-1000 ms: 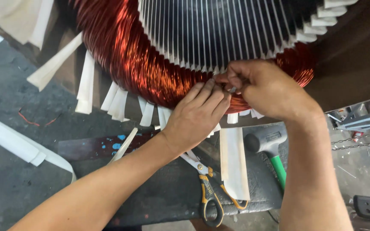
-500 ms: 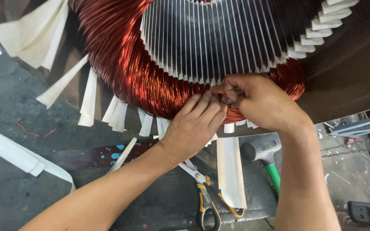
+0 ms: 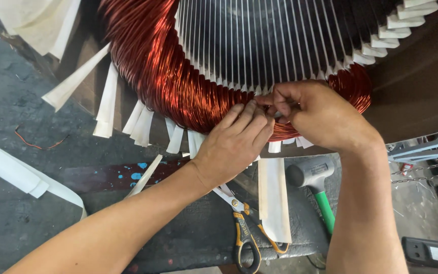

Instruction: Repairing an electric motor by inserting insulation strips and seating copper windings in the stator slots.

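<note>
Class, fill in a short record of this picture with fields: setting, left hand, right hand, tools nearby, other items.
setting: workbench with a large copper winding
left hand: left hand flat on the coil, fingertips at the slot edge
right hand: right hand pinching at the same spot
tools nearby: scissors; green-handled mallet
other items: white paper strips

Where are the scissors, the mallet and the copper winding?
scissors (image 3: 245, 238): head view, on the yellow and black handles.
mallet (image 3: 309, 174): head view, on the grey head.
copper winding (image 3: 168, 76): head view, on the red-brown coil's left side.
</note>
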